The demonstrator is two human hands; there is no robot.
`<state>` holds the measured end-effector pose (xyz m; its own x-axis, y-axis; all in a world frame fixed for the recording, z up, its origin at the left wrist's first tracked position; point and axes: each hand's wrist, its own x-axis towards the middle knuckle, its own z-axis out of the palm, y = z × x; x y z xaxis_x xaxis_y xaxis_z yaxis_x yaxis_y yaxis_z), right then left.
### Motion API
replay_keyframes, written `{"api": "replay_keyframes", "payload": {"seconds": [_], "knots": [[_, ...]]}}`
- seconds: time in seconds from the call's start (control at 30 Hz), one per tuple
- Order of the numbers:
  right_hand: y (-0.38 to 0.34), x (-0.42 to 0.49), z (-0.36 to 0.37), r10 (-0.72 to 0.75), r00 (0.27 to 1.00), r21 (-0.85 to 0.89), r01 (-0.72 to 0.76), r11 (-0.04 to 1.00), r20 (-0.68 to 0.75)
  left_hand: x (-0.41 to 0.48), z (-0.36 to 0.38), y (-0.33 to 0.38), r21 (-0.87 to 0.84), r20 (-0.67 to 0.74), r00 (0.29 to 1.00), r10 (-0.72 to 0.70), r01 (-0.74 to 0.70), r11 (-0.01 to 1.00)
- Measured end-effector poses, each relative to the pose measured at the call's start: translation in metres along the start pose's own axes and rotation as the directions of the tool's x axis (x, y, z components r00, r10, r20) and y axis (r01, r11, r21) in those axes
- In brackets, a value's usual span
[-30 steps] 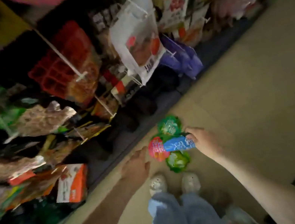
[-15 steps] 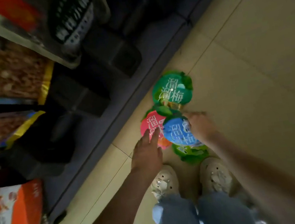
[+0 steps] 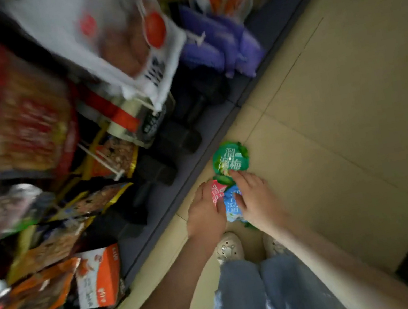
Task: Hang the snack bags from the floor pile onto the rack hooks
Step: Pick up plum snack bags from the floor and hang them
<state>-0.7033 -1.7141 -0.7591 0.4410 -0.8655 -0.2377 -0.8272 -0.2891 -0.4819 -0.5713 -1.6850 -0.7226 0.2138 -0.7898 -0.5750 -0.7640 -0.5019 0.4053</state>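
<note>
Several round snack bags lie in a small pile on the floor in front of my shoes. A green bag [image 3: 229, 159] lies farthest from me, with a pink bag [image 3: 216, 193] and a blue bag [image 3: 231, 205] closer and another green one [image 3: 249, 225] peeking out beneath. My left hand [image 3: 204, 214] rests on the pink bag's left side, fingers fairly straight. My right hand [image 3: 255, 197] lies over the blue bag, its fingers stretched to the lower edge of the far green bag. The rack hooks [image 3: 101, 156] with hanging snack bags are at the left, blurred.
The rack's dark base shelf [image 3: 197, 152] runs diagonally along the beige tiled floor [image 3: 329, 132]. An orange box [image 3: 98, 278] hangs low at the left and purple bags [image 3: 219, 45] hang further along. My white shoes [image 3: 229, 249] stand just behind the pile.
The view swung down to the floor and then tilted back up, showing more of the rack. My left hand reached the pink bag; my right hand slid from the blue bag's edge onto its top.
</note>
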Motion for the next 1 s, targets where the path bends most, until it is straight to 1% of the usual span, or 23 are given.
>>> {"api": "replay_keyframes", "payload": {"seconds": [0.13,0.23,0.33,0.4,0.53,0.67,0.77,0.87,0.93,1.0], "knots": [[-0.063,-0.024,-0.12,-0.074,0.991,-0.032,0.071,0.997,-0.112,-0.067,-0.097,0.05,0.011,-0.102,0.983,0.15,-0.15,0.989],[-0.113,-0.044,-0.194,-0.124,0.976,-0.054,0.116,0.992,-0.179,-0.117,-0.159,0.076,-0.007,-0.183,0.96,0.213,-0.218,0.976],[-0.164,-0.064,-0.249,-0.193,0.957,-0.025,0.193,0.981,-0.215,-0.162,-0.208,0.089,0.007,-0.261,0.908,0.327,-0.337,0.941],[-0.194,-0.068,-0.274,-0.252,0.94,-0.067,0.243,0.968,-0.23,-0.181,-0.236,0.091,0.042,-0.313,0.871,0.377,-0.384,0.922],[-0.245,-0.061,-0.316,-0.35,0.896,-0.098,0.336,0.937,-0.272,-0.211,-0.292,0.09,0.05,-0.461,0.809,0.365,-0.387,0.921],[-0.302,-0.039,-0.348,-0.443,0.841,-0.122,0.426,0.896,-0.312,-0.236,-0.345,0.073,0.083,-0.633,0.684,0.363,-0.406,0.91],[-0.344,-0.024,-0.361,-0.415,0.875,-0.017,0.425,0.905,-0.251,-0.25,-0.375,0.054,0.147,-0.755,0.536,0.378,-0.423,0.894],[-0.372,-0.006,-0.363,-0.448,0.856,0.082,0.481,0.873,-0.257,-0.255,-0.397,0.031,0.21,-0.834,0.419,0.359,-0.36,0.909],[-0.386,0.01,-0.358,-0.441,0.877,0.155,0.471,0.869,-0.192,-0.251,-0.404,0.012,0.232,-0.882,0.337,0.329,-0.298,0.926],[-0.399,0.026,-0.352,-0.431,0.892,0.273,0.452,0.849,-0.136,-0.244,-0.41,-0.006,0.185,-0.922,0.301,0.244,-0.213,0.959]]}}
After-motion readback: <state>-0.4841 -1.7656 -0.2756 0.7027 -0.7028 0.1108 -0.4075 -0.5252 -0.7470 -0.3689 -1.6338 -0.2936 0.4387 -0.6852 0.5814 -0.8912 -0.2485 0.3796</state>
